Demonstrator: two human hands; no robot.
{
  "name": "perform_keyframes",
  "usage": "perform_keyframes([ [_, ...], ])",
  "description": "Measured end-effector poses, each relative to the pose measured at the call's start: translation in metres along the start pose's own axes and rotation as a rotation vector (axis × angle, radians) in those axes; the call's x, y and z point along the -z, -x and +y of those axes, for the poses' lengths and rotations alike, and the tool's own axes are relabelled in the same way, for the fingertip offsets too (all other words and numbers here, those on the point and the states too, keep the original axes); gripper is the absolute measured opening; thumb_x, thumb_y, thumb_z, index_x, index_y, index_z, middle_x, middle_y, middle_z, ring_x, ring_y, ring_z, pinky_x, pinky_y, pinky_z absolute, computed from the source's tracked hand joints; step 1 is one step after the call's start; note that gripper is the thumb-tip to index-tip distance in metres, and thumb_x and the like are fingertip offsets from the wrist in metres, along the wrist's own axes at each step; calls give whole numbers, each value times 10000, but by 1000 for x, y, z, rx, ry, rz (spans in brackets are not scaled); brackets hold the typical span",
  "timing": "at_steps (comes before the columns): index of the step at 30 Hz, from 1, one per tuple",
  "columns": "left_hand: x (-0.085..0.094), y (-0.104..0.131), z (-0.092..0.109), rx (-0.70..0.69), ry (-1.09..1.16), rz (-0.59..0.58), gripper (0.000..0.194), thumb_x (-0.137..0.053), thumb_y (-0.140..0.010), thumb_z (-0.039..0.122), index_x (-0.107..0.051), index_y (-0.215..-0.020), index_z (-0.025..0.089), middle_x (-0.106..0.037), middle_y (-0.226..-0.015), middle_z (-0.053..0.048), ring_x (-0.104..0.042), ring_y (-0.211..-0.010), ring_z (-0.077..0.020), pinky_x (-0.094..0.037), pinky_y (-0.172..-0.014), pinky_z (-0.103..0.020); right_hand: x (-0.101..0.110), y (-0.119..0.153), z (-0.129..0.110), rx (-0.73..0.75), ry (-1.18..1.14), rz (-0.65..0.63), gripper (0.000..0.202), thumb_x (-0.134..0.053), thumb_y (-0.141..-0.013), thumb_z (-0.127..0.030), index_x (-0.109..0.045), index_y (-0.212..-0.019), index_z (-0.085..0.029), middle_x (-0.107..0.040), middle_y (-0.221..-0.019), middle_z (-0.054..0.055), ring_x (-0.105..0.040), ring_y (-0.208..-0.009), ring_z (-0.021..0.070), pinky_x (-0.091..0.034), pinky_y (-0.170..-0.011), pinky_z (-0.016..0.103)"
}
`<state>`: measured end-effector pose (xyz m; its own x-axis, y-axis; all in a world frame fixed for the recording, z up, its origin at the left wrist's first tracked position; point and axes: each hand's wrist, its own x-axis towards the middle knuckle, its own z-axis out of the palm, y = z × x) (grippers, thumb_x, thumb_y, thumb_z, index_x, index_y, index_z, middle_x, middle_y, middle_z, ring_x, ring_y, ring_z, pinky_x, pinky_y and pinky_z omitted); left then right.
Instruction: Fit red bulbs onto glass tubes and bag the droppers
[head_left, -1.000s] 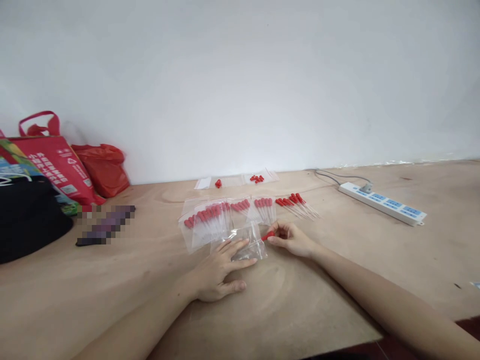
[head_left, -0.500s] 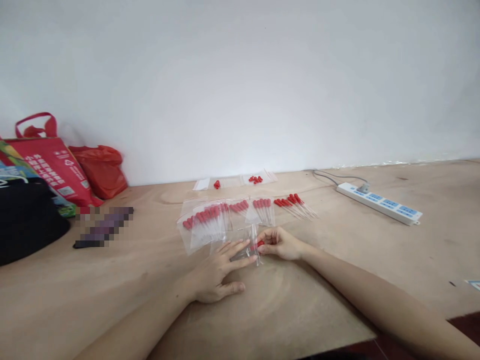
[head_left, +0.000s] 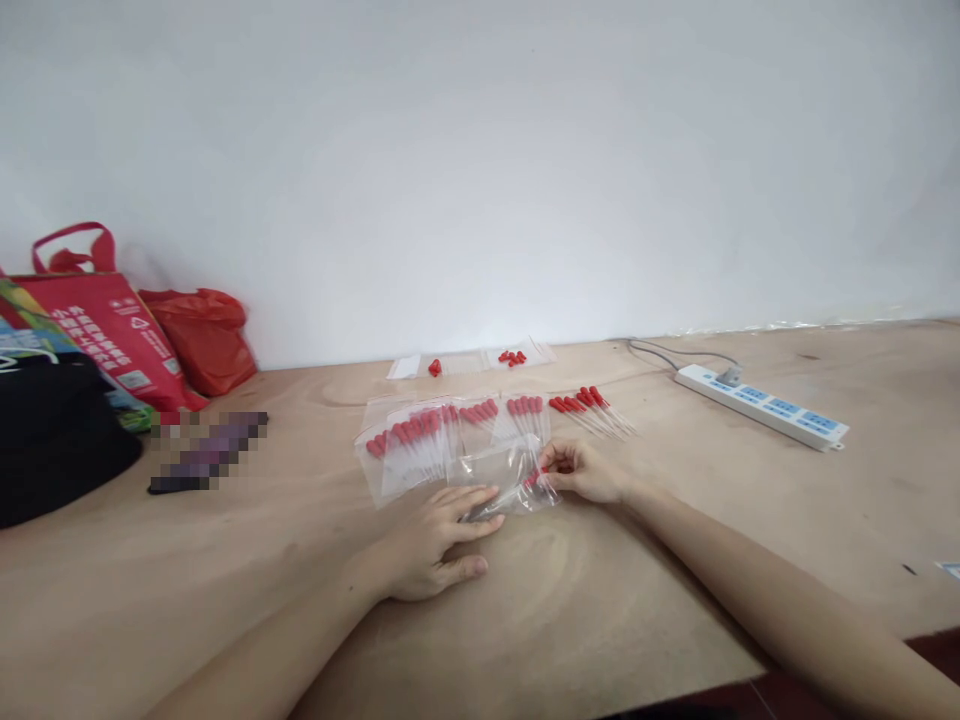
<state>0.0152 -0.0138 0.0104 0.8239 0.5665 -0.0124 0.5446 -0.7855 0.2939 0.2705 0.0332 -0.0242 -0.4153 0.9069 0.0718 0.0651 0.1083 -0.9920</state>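
A clear plastic bag point(head_left: 487, 468) lies on the table between my hands, with red bulbs point(head_left: 534, 478) of droppers inside near its right end. My left hand point(head_left: 442, 540) rests flat, fingers stretched over the bag's left part. At the right end, my right hand point(head_left: 585, 472) has thumb and fingers pinched on the bag's edge beside the bulbs. Behind them, flat bags point(head_left: 409, 470) hold several red-bulbed droppers in rows. To the right of these, several loose droppers point(head_left: 592, 405) lie fanned out on the wood.
Farther back, more bags point(head_left: 461, 364) with red bulbs lie near the wall. A white power strip point(head_left: 761, 405) with a plugged-in cord sits right. Red bags point(head_left: 199, 340), a black cloth item point(head_left: 64, 440) and a blurred dark object point(head_left: 210, 455) are left. The table edge point(head_left: 675, 690) is in front.
My right hand has shifted right, and the bag's right end has come with it. The red bulbs show inside the clear plastic. My left hand has barely moved.
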Motion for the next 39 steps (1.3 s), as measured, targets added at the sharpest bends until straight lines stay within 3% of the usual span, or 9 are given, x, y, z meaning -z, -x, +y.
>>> perform_keyframes([
  [10, 0, 1, 0, -28, 26, 51, 415, -468, -828, 410, -409, -1237, 365, -281, -1396, -22, -295, -1242, -278, -250, -985, -500, -11, 7, -8, 63, 127, -285, 285, -652, -637, -415, -697, -764, -164, -633, -657, 12, -522, -545, 102, -428, -519, 224],
  [15, 1, 3, 2, -41, 85, 76, 504, -470, -828, 390, -304, -1301, 334, -367, -1349, -25, -371, -1194, -238, -308, -974, -438, 5, 5, -6, 124, 247, -212, 250, -603, -689, -406, -705, -756, -187, -621, -768, 24, -536, -631, 120, -434, -557, 226],
  [19, 0, 3, 1, -33, 48, 58, 426, -479, -823, 397, -413, -1239, 338, -398, -1328, -21, -372, -1191, -247, -299, -977, -449, 5, 1, 2, 171, 269, -106, 213, -594, -705, -370, -695, -690, -184, -590, -730, 25, -527, -637, 127, -431, -578, 240],
  [24, -1, 3, -1, -36, 49, 78, 400, -481, -821, 409, -443, -1215, 354, -402, -1327, -7, -378, -1187, -248, -292, -978, -455, 8, 1, -3, 231, 349, -182, 180, -570, -719, -338, -688, -719, -201, -593, -836, 32, -553, -749, 152, -447, -686, 281],
  [26, -1, 2, -1, -32, 40, 71, 398, -474, -825, 409, -438, -1218, 359, -392, -1333, -4, -368, -1194, -250, -290, -978, -455, 19, -1, -6, 226, 419, -112, 153, -558, -716, -309, -674, -713, -210, -607, -835, 26, -555, -732, 151, -447, -688, 295],
  [30, -1, 2, -1, -10, 25, 68, 471, -462, -826, 421, -347, -1279, 355, -371, -1344, -21, -350, -1204, -258, -276, -982, -471, 50, -12, 0, 133, 797, 371, 104, -545, -694, -212, -639, -739, -210, -626, -779, 29, -542, -707, 168, -426, -689, 335],
  [32, -2, 2, -1, 3, 25, 71, 513, -464, -818, 442, -315, -1298, 340, -364, -1348, -32, -326, -1219, -267, -254, -991, -485, 61, -18, 8, 64, 962, 525, 121, -535, -699, -182, -629, -775, -189, -628, -803, 60, -548, -743, 192, -412, -695, 348],
  [35, -3, 2, -2, 13, 9, 59, 480, -460, -814, 464, -367, -1269, 344, -348, -1359, -28, -289, -1241, -274, -227, -1000, -500, 68, -25, 17, 3, 1055, 575, 133, -514, -714, -151, -617, -791, -187, -626, -798, 75, -556, -755, 209, -399, -675, 341],
  [39, -2, 2, -2, 14, 9, 42, 455, -452, -820, 465, -388, -1255, 350, -334, -1368, -23, -284, -1247, -268, -230, -1002, -492, 71, -24, 19, -38, 964, 540, 149, -566, -672, -144, -604, -804, -201, -605, -694, 60, -560, -704, 217, -384, -624, 327],
])
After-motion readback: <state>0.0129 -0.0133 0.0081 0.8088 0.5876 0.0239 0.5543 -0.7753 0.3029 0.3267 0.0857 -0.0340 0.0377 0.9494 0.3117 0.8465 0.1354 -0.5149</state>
